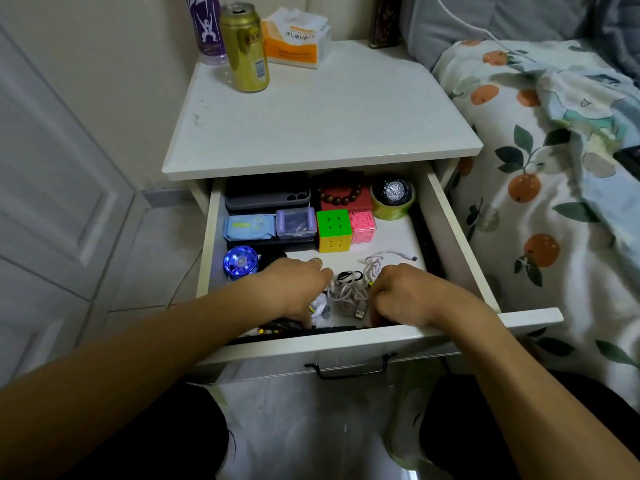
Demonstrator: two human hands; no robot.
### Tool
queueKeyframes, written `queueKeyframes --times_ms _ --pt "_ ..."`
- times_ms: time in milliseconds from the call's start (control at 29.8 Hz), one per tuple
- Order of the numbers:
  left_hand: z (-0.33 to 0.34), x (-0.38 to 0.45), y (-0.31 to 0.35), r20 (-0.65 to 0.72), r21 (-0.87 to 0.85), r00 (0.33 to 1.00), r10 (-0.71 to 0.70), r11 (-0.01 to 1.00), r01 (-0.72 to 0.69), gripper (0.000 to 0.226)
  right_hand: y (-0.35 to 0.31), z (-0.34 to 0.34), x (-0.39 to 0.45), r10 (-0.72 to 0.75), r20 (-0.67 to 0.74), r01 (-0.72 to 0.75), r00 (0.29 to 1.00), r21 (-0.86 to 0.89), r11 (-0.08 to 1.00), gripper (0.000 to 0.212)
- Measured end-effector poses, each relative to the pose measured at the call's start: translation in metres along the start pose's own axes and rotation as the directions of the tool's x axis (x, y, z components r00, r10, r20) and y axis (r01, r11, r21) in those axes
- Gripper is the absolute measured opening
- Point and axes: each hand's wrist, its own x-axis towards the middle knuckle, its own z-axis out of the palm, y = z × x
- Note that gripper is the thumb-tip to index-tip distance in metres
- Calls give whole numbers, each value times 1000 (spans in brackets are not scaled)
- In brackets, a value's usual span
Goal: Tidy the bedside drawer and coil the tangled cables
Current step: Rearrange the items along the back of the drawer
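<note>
White nightstand surface (322, 119) over open drawer (453, 237). Both hands inside at drawer front: left hand (294, 289) and right hand (405, 296), fingers curled down into tangled white cables (349, 296) lying between them; exact grip hidden. Gold can (246, 46) on surface. Cube (333, 230) mid-drawer, blue yo-yo (240, 263) left.

Tangled white cables (349, 292) lie in the open drawer's (450, 216) front.

Glossy white drawer (460, 237), shiny metal can (246, 50)
</note>
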Motion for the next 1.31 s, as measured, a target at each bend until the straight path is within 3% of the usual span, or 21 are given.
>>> queueKeyframes --times_ms 67,168,235,335,436,570,670,804,905,1005,1106,1307 --pt "4 3 4 -13 -2 1000 -10 1000 10 62 -1 1 2 6 17 -6 1000 -19 1000 27" --pt "2 0 2 -55 -52 998 -33 998 30 25 -1 1 5 19 23 -18 1000 -23 1000 25" --pt "3 -1 0 -71 -71 997 -3 997 -2 14 -1 2 6 20 31 -19 999 -31 999 24" --pt "3 -5 -1 -59 -73 998 30 997 -34 19 0 3 6 16 38 -14 999 -30 999 23" --pt "-5 -12 -6 -51 -250 999 -18 968 5 11 1 3 6 -2 15 2 1000 -18 1000 22" --pt "-20 -27 -19 -134 -562 989 -65 827 -22 14 8 2 8 -41 -135 46 990 38 998 18" --pt "-27 -37 -22 -223 -669 966 -133 741 -53 17 11 0 12 -55 -242 88 969 129 988 18" --pt "-33 -43 -20 -350 -799 903 -248 583 -149 14 10 0 15 -24 -247 92 969 267 959 32" --pt "-38 -43 -16 -344 -857 904 -254 478 -192 10 7 -4 15 -69 -223 167 972 459 873 39" --pt "-39 -38 -10 -298 -900 918 -263 398 -178 6 3 -7 11 -18 -285 203 958 634 746 18" --pt "-38 -28 -7 -266 -902 921 -283 410 -134 9 7 -10 8 97 -307 161 947 713 682 1" --pt "-51 3 6 -243 -843 933 -264 534 -68 16 32 -18 6 363 -380 36 851 731 681 10"
